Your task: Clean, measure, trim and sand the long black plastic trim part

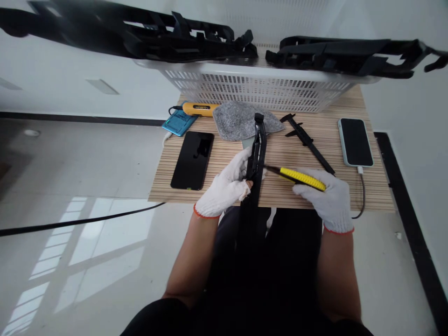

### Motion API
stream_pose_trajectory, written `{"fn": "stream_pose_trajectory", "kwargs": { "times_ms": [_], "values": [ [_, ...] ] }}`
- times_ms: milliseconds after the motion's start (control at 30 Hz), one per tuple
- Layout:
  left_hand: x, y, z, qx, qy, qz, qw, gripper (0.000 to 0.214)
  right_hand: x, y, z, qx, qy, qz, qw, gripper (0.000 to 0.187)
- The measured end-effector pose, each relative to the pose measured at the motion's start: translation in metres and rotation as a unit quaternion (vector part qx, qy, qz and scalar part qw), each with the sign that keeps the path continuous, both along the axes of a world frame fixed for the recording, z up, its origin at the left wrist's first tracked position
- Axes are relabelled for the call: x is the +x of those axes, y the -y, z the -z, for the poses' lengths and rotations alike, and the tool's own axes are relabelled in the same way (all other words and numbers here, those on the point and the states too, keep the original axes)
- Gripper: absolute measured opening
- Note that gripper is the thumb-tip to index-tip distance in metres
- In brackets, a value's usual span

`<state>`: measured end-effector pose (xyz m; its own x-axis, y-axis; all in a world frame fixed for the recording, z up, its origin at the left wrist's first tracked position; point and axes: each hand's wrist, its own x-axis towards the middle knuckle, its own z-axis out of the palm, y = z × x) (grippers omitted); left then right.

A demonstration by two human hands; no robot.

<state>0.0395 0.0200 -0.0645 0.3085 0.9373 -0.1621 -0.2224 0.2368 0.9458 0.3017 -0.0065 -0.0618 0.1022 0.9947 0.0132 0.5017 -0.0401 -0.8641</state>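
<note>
My left hand (226, 184), in a white knitted glove with a torn thumb tip, is closed around a long black plastic part (258, 149). The part stands lengthwise over the table's front edge, its lower end lost against my dark clothes. In my gloved right hand (327, 196) is a yellow-handled utility knife (303, 178), gripped by its ribbed handle. Its dark tip points left and meets or nearly touches the part's right side; exact contact cannot be made out. Behind the part lies a grey cloth (238, 122).
A white slatted basket (252, 88) at the back holds several black plastic parts (350, 53) jutting past both sides. On the striped table (224, 156) lie a black phone (192, 160), a black caliper (310, 142), a cabled phone (356, 141), an orange corded tool (199, 109) and a blue device (179, 122).
</note>
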Motion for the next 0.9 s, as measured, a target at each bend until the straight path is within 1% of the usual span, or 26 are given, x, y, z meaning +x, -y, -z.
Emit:
{"fn": "stream_pose_trajectory", "kwargs": {
  "times_ms": [67, 167, 233, 367, 433, 533, 567, 667, 700, 800, 900],
  "values": [
    [0.0, 0.0, 0.0, 0.001, 0.003, -0.004, 1.0, 0.086, 0.0, 0.0, 0.001, 0.004, -0.004, 0.01, 1.0, 0.042],
    [0.001, 0.001, -0.002, -0.007, 0.004, -0.003, 1.0, 0.085, 0.001, 0.0, 0.003, -0.006, -0.012, -0.004, 1.0, 0.042],
    [0.001, 0.001, -0.002, -0.012, 0.006, -0.003, 1.0, 0.086, 0.001, 0.0, 0.003, 0.004, -0.011, 0.011, 1.0, 0.041],
    [0.0, 0.001, 0.0, -0.005, 0.007, -0.002, 1.0, 0.087, 0.002, 0.0, 0.001, -0.004, -0.006, -0.012, 1.0, 0.043],
    [-0.001, 0.001, 0.001, -0.003, 0.012, -0.001, 1.0, 0.087, 0.001, 0.0, 0.001, 0.0, -0.012, 0.007, 1.0, 0.042],
    [0.0, 0.001, 0.002, -0.006, 0.013, 0.001, 1.0, 0.086, -0.001, 0.0, 0.003, -0.004, -0.015, 0.005, 1.0, 0.042],
    [0.0, 0.0, 0.002, -0.009, 0.012, 0.0, 1.0, 0.085, -0.002, -0.001, 0.004, -0.002, -0.02, 0.015, 1.0, 0.042],
    [0.001, -0.004, 0.003, -0.005, 0.023, -0.008, 1.0, 0.079, -0.005, -0.002, 0.008, 0.018, -0.091, 0.112, 0.989, 0.043],
    [0.001, -0.006, 0.002, 0.003, 0.027, -0.006, 1.0, 0.076, -0.007, -0.003, 0.008, 0.018, -0.12, 0.133, 0.984, 0.044],
    [0.004, -0.018, -0.005, 0.029, 0.007, 0.003, 1.0, 0.072, -0.009, -0.004, 0.007, 0.006, -0.154, 0.141, 0.978, 0.044],
    [0.013, -0.034, -0.019, 0.047, -0.057, -0.02, 0.997, 0.075, -0.011, -0.005, 0.004, 0.006, -0.162, 0.147, 0.976, 0.043]
  ]
}}
